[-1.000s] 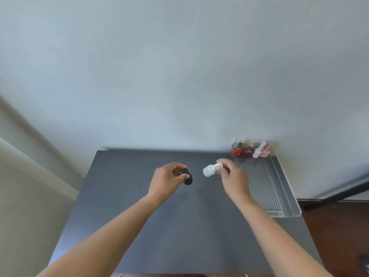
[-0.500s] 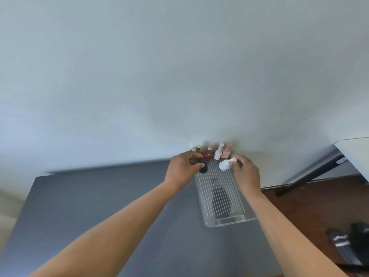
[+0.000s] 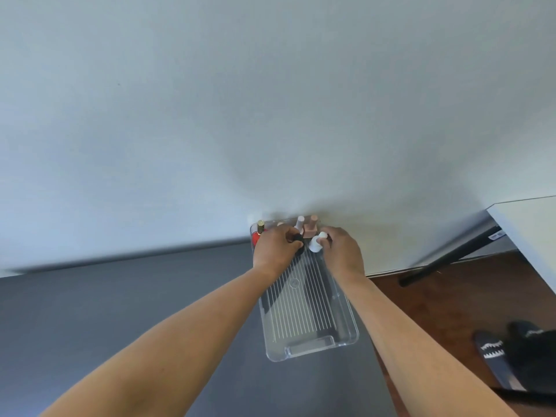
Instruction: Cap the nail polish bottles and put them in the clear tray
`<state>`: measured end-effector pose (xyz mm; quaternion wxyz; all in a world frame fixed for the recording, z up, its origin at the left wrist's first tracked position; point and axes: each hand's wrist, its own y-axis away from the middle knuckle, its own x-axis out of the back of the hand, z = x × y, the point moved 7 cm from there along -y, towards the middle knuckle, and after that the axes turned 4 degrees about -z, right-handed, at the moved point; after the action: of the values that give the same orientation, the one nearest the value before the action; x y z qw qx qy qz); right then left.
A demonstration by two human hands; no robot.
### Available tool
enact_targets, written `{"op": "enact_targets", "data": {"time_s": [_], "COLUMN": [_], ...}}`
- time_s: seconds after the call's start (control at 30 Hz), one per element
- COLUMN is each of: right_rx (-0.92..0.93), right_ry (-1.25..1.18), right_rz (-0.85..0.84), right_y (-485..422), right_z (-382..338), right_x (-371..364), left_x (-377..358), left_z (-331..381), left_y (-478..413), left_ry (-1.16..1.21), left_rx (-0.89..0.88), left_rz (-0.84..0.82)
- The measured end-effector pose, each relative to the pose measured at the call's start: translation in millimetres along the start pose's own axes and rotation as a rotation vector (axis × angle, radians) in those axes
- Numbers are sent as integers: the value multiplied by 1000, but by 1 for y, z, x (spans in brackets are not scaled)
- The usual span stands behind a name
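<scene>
Both bare forearms enter from the near edge and converge over the far half of the clear tray. The tray sits on the right part of the dark grey tabletop, long side running near to far, its ribbed floor bare at the near end. Left hand is palm down with its fingers curled round a small black item; cap or bottle, cannot tell. Right hand is just beside it, thumb and fingers pinching a white bottle that is tilted with its wider end toward the left hand. Both held pieces are over the tray's far end, close together; touching or not, cannot tell. Past the hands, at the tray's far wall, stand a red bottle with a gold cap on the left and two pink bottles on the right, upright. A plain white wall rises straight behind the tabletop. To the right lie a brown wood floor, a white table corner with a black leg, and dark slippers at near right.
</scene>
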<state>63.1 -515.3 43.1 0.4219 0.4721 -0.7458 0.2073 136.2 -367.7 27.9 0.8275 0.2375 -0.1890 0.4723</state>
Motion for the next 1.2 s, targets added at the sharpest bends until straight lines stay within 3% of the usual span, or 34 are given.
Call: {"op": "enact_targets", "data": {"time_s": [0.37, 0.97, 1.2], "right_rx": [62, 96, 57], "right_ry": [66, 76, 43], "right_rz": [-45, -59, -29], "right_y": [-14, -15, -5], "right_z": [5, 0, 2], "right_x": [-9, -8, -6], "left_x": [-15, -14, 13], "left_z": [-1, 0, -5], "left_y": [-10, -4, 19], "left_ry": [-98, -51, -1], "left_rx": [12, 38, 7], "left_rz": [41, -12, 43]}}
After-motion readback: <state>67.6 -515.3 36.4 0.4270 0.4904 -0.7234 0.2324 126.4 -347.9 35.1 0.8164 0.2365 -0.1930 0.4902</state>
